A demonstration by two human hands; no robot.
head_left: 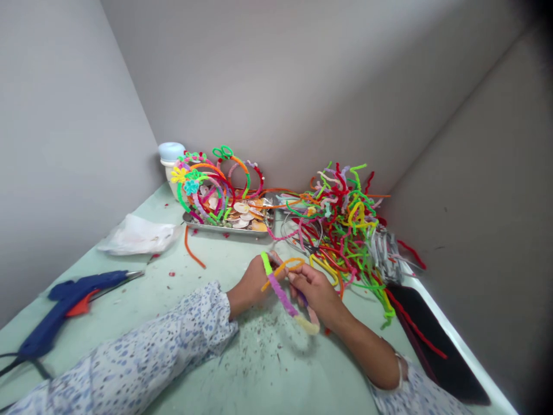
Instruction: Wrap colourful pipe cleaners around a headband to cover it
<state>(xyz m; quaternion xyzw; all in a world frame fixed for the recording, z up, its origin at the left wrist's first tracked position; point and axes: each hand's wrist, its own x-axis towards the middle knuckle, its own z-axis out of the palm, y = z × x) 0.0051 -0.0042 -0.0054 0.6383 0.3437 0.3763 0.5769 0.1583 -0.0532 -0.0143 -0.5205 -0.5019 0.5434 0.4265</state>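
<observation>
Above the middle of the table I hold a headband wound in fuzzy green, purple, pale yellow and pink sections. My left hand is closed around its upper part, fingers mostly hidden behind it. An orange pipe cleaner crosses the band and curves into a loop toward the right. With thumb and forefinger together, my right hand pinches the orange pipe cleaner near that loop. The right hand's other fingers curl by the band's far side, where a bit of dark purple shows.
A metal tray holds shell-like pieces and finished colourful headbands. Tangled pipe cleaners pile up at right, near a dark tablet-like slab. A blue glue gun and a plastic bag lie at left. Scraps dot the table.
</observation>
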